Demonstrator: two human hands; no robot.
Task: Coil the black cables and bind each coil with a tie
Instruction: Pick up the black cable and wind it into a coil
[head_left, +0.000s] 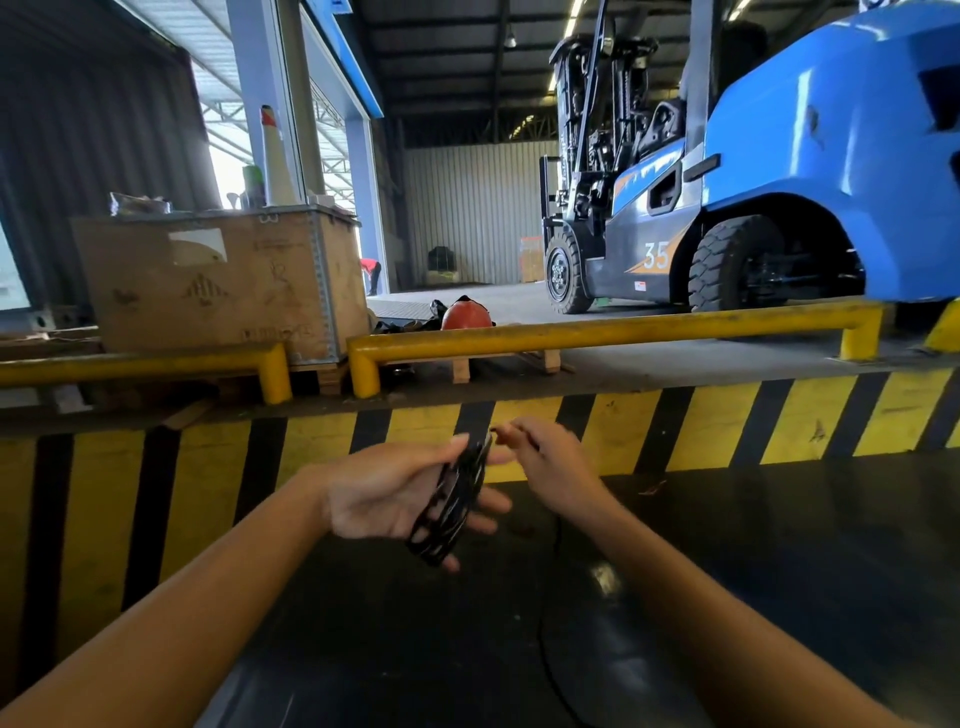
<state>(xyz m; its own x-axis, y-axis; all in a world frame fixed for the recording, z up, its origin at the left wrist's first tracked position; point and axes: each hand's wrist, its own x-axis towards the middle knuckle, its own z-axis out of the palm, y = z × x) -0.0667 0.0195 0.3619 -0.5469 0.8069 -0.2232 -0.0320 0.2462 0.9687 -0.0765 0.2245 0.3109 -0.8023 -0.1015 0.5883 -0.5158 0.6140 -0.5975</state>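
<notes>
Warehouse loading bay, dark glossy floor (779, 571). Blue forklift (779, 171) parked above yellow-black striped dock edge (701, 426); plywood crate (218, 280) at left behind yellow guard rail (597, 332). Black cable coil (452, 504) is gripped in left hand (395, 499); cable end is pinched by right hand (545, 457).
</notes>
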